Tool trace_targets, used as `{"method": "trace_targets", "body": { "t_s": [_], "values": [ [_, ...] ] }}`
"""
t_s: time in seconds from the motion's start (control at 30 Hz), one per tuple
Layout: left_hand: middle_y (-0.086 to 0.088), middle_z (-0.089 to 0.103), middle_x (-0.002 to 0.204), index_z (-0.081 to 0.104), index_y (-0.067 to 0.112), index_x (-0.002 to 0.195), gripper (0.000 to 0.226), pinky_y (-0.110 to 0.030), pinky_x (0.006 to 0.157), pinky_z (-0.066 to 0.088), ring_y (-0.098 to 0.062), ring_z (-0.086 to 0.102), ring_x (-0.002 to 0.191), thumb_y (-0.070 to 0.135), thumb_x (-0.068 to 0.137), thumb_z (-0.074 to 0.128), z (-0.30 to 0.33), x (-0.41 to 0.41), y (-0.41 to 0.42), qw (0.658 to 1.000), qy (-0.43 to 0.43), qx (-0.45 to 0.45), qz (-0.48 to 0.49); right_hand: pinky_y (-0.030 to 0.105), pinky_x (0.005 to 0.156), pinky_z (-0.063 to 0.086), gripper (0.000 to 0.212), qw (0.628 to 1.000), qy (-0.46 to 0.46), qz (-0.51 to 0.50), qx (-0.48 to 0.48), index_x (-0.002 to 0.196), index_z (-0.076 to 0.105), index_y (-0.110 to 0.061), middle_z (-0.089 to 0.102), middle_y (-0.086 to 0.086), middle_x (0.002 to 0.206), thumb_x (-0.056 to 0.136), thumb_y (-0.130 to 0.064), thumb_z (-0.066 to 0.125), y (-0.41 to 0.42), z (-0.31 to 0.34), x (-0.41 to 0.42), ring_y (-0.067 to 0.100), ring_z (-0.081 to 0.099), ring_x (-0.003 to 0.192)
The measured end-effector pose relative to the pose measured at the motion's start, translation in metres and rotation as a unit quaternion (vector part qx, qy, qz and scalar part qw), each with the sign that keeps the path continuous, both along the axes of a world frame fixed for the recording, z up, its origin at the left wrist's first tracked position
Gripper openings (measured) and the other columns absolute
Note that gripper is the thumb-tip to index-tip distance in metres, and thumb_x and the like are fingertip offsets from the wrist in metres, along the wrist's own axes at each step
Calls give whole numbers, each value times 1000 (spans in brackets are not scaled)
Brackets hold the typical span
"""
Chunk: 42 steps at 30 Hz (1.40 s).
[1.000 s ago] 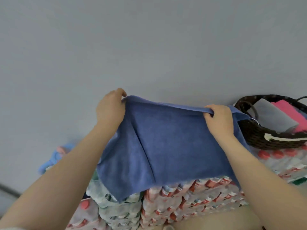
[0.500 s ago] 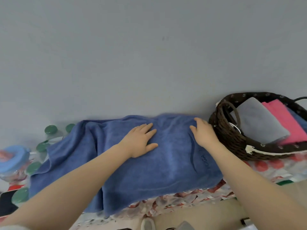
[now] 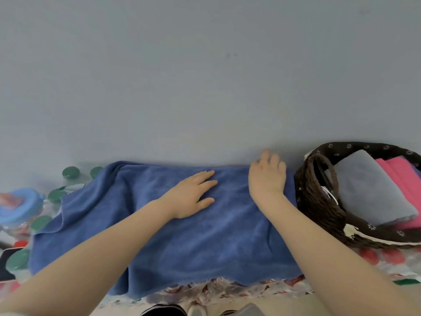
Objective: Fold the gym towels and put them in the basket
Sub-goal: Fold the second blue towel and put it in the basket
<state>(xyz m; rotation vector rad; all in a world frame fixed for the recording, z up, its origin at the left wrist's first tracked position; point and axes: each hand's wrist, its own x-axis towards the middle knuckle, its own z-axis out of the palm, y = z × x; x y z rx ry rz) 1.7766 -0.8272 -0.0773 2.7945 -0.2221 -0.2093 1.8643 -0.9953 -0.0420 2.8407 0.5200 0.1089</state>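
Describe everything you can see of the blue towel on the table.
The blue towel is soft, fuzzy cloth, spread out across the table against the grey wall. Its left side is rumpled and bunched; its near edge hangs over the table's front. The left hand lies flat on its middle with straight fingers. The right hand rests at its far right corner, beside the brown woven basket.

Soft, even, rather dim daylight, no visible source. Faint shadow along the wall point(image 3: 205, 76) base behind the blue towel point(image 3: 193, 236). No glare. Strong wide-angle bending at the edges, curving the basket point(image 3: 319, 201) rim. Slight overall softness; motion blur on the right hand point(image 3: 266, 176) fingertips; green caps point(image 3: 70, 172) at left smeared.
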Motion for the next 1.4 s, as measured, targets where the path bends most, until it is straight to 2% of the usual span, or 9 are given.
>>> {"method": "trace_targets", "body": {
  "t_s": [0.27, 0.53, 0.7, 0.77, 0.87, 0.97, 1.1, 1.23, 1.4],
  "values": [
    [-17, 63, 100, 63, 3, 106, 56, -45, 81, 47, -38, 57, 92, 32, 76, 26, 14, -76, 92, 960, -111, -20, 257, 37, 83, 47, 27, 878, 235, 317, 270, 113, 58, -13, 48, 5, 123, 94, -11, 40, 137, 7, -60, 26, 54, 103],
    [-6, 53, 115, 50, 11, 116, 92, -36, 90, 43, -25, 51, 104, 77, 52, 47, 13, -170, 159, 933, -6, 3, 359, 39, 78, 45, 22, 848, 248, 427, 193, 105, 58, -10, 61, 11, 109, 96, -8, 38, 242, -10, -117, 31, 55, 103],
    [-5, 53, 113, 47, 11, 117, 42, -37, 84, 45, -24, 54, 98, 28, 81, 60, 14, -177, 182, 936, -5, -32, 350, 36, 74, 44, 23, 863, 296, 402, 76, 111, 56, -8, 53, 13, 111, 92, -17, 47, 277, -3, -129, 31, 56, 100],
    [-4, 55, 90, 51, 17, 88, 6, -37, 77, 44, -27, 53, 84, 18, 82, 50, 16, -178, 191, 944, 1, -37, 329, 31, 62, 39, 8, 869, 284, 404, 33, 90, 56, -11, 52, 6, 87, 90, -16, 49, 284, 0, -130, 30, 56, 86],
    [5, 41, 64, 35, 20, 62, 24, -31, 62, 34, -21, 42, 68, 17, 83, 46, 20, -181, 204, 945, 34, -87, 313, 27, 49, 29, 20, 882, 277, 382, 9, 67, 44, -15, 49, 4, 70, 85, -10, 51, 291, 10, -127, 26, 49, 74],
    [2, 44, 64, 44, 13, 70, 18, -26, 60, 34, -17, 41, 66, 12, 87, 48, 21, -183, 217, 895, 50, -269, 353, 27, 58, 32, 22, 908, 222, 328, 137, 66, 45, -20, 60, 9, 86, 86, -13, 49, 301, 19, -119, 28, 54, 82],
    [-9, 57, 87, 56, 5, 91, 21, -36, 81, 47, -21, 52, 81, 25, 92, 50, 20, -180, 235, 756, 65, -516, 398, 29, 46, 27, 32, 889, 125, 223, 379, 59, 39, -18, 46, -2, 58, 90, -18, 45, 326, 30, -120, 26, 49, 66],
    [-9, 64, 97, 62, 11, 98, 32, -36, 91, 41, -21, 53, 90, 39, 89, 49, 15, -182, 247, 666, 53, -582, 464, 38, 88, 47, 23, 840, 208, 204, 457, 113, 56, -14, 67, 7, 108, 95, -15, 42, 345, 23, -136, 27, 61, 102],
    [-2, 62, 72, 63, 9, 91, 35, -27, 69, 49, -15, 58, 68, 43, 88, 55, 3, -207, 256, 671, 137, -592, 424, 33, 110, 32, 62, 865, 295, 245, 325, 148, 13, -23, 29, 1, 152, 95, -17, 44, 319, -2, -167, 21, 35, 135]
  ]
}}
